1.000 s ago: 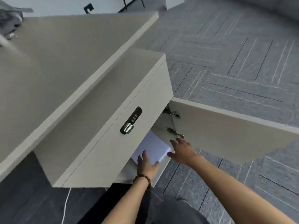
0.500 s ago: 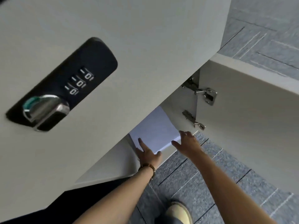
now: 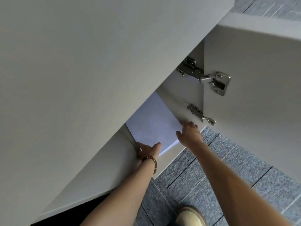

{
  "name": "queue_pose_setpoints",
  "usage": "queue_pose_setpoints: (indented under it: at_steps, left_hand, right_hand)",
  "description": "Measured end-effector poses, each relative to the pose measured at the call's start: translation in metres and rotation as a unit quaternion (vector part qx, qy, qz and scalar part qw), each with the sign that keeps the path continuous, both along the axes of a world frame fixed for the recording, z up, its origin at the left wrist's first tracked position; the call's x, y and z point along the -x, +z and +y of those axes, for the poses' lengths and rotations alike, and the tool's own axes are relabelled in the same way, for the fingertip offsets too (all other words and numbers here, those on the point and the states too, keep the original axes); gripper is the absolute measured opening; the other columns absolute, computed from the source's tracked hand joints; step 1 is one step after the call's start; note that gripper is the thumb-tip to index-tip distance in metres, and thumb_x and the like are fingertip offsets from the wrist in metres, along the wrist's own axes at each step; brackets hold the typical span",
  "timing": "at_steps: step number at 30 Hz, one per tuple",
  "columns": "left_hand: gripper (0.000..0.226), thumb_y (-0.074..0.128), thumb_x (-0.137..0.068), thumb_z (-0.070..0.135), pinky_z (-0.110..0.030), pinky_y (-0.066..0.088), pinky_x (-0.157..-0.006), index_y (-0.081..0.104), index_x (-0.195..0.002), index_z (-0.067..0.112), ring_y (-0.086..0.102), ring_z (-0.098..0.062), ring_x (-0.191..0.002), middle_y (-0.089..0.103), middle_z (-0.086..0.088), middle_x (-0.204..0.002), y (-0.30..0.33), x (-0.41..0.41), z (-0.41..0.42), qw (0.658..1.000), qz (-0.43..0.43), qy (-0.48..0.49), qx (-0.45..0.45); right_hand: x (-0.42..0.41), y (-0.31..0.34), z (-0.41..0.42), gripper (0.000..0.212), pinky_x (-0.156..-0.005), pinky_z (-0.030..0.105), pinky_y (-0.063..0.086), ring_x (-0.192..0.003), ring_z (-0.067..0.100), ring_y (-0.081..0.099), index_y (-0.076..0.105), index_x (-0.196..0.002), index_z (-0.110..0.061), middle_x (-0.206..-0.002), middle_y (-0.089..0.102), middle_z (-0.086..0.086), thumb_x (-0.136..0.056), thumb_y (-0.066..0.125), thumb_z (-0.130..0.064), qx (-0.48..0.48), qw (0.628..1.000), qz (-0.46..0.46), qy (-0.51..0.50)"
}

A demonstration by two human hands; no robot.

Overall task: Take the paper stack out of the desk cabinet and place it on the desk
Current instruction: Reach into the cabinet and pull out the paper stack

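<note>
- The left hand (image 3: 147, 150) grips the near left corner of the paper stack (image 3: 153, 126), thumb lying on top, fingers hidden underneath.
- The right hand (image 3: 189, 133) clasps the stack's right edge near its front corner, fingers curled over it.
- The stack lies between both hands inside the cabinet (image 3: 177, 98), on its floor.
- The door (image 3: 254, 111) stands open to the right on two hinges (image 3: 210, 79).

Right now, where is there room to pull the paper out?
Free: straight out over the cabinet's front lip onto the carpet side. Crowded: the right hand is close below the lower hinge and open door; the left hand works against the cabinet wall beside the paper stack.
</note>
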State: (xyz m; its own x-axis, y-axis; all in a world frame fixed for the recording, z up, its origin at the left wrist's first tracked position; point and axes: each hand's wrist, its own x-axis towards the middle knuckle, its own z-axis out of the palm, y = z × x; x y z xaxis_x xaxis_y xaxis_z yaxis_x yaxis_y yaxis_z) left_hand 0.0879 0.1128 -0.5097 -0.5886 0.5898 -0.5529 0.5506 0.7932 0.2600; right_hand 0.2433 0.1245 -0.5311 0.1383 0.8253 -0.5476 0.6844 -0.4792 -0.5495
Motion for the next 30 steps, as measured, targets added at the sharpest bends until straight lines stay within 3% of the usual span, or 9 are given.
queue_pose_setpoints:
  at_steps: [3,6,11,15,19,22,25,27,30]
  left_hand:
    - [0.107,0.068,-0.081,0.049,-0.037,0.032,-0.112,0.004,-0.156,0.01,0.03,-0.035,-0.144,0.024,-0.022,-0.158,-0.006,-0.001,-0.002,1.0,0.003,-0.018,0.023]
    - [0.111,0.069,-0.077,0.051,-0.043,0.035,-0.11,0.0,-0.157,0.017,0.033,-0.04,-0.14,0.03,-0.025,-0.152,-0.01,-0.002,-0.009,0.999,0.001,-0.031,0.042]
    - [0.108,0.071,-0.077,0.042,-0.049,0.037,-0.107,0.001,-0.157,0.022,0.026,-0.041,-0.141,0.028,-0.026,-0.15,-0.007,-0.01,-0.035,0.998,-0.024,-0.051,0.031]
    - [0.107,0.07,-0.079,0.034,-0.044,0.042,-0.103,-0.004,-0.156,0.027,0.024,-0.039,-0.143,0.017,-0.025,-0.154,-0.006,-0.015,-0.068,0.994,-0.061,-0.084,0.027]
    - [0.104,0.068,-0.08,0.03,-0.043,0.041,-0.106,-0.002,-0.156,0.025,0.029,-0.039,-0.139,0.023,-0.025,-0.15,-0.006,-0.02,-0.089,0.992,-0.077,-0.099,0.016]
    - [0.098,0.064,-0.084,0.029,-0.041,0.041,-0.108,-0.002,-0.156,0.02,0.033,-0.039,-0.134,0.028,-0.025,-0.147,-0.005,-0.022,-0.111,0.987,-0.054,-0.153,0.011]
    - [0.095,0.064,-0.087,0.03,-0.044,0.037,-0.111,0.001,-0.156,0.016,0.025,-0.04,-0.14,0.025,-0.026,-0.151,-0.011,-0.018,-0.13,0.982,-0.044,-0.181,-0.003]
    - [0.086,0.067,-0.087,0.021,-0.042,0.037,-0.11,0.015,-0.154,0.01,0.034,-0.037,-0.14,0.032,-0.024,-0.151,-0.014,-0.016,-0.139,0.987,-0.058,-0.145,-0.035]
    - [0.069,0.072,-0.084,0.012,-0.038,0.049,-0.097,0.034,-0.141,0.005,0.06,-0.032,-0.117,0.058,-0.019,-0.133,-0.014,-0.014,-0.142,0.988,-0.126,0.05,-0.07]
  right_hand:
    - [0.005,-0.007,0.002,0.051,-0.099,0.045,0.04,-0.119,0.04,0.045,0.049,-0.133,-0.004,-0.131,0.047,0.024,-0.094,0.049,-0.038,0.001,0.999,-0.016,-0.031]
    - [0.008,-0.012,0.0,0.038,-0.098,0.045,0.039,-0.116,0.04,0.045,0.056,-0.125,-0.003,-0.128,0.048,0.025,-0.095,0.049,-0.027,-0.016,0.997,-0.009,-0.074]
    - [0.002,-0.014,-0.018,0.029,-0.095,0.042,0.043,-0.111,0.04,0.051,0.06,-0.118,0.003,-0.121,0.052,0.023,-0.093,0.052,-0.008,-0.057,0.991,0.025,-0.119]
    - [-0.012,-0.014,-0.041,0.028,-0.086,0.039,0.049,-0.1,0.038,0.06,0.063,-0.116,0.0,-0.112,0.061,0.023,-0.09,0.057,-0.008,-0.044,0.986,0.063,-0.145]
    - [-0.031,-0.016,-0.065,0.026,-0.081,0.03,0.043,-0.1,0.033,0.063,0.065,-0.115,-0.001,-0.112,0.065,0.019,-0.092,0.059,-0.013,-0.027,0.984,0.088,-0.155]
    - [-0.046,-0.023,-0.082,0.023,-0.084,0.039,0.049,-0.098,0.032,0.064,0.064,-0.113,-0.005,-0.11,0.069,0.016,-0.092,0.058,-0.015,0.018,0.968,0.163,-0.191]
    - [-0.057,-0.028,-0.095,0.017,-0.081,0.047,0.05,-0.089,0.032,0.062,0.064,-0.105,-0.005,-0.096,0.067,0.013,-0.09,0.06,-0.013,0.041,0.956,0.209,-0.201]
    - [-0.062,-0.028,-0.105,0.015,-0.076,0.041,0.047,-0.088,0.03,0.06,0.064,-0.102,-0.004,-0.092,0.064,0.01,-0.091,0.06,-0.012,0.048,0.952,0.222,-0.205]
    - [-0.07,-0.03,-0.12,0.018,-0.079,0.039,0.043,-0.097,0.033,0.059,0.064,-0.105,-0.002,-0.101,0.063,0.016,-0.091,0.056,-0.011,0.065,0.949,0.231,-0.207]
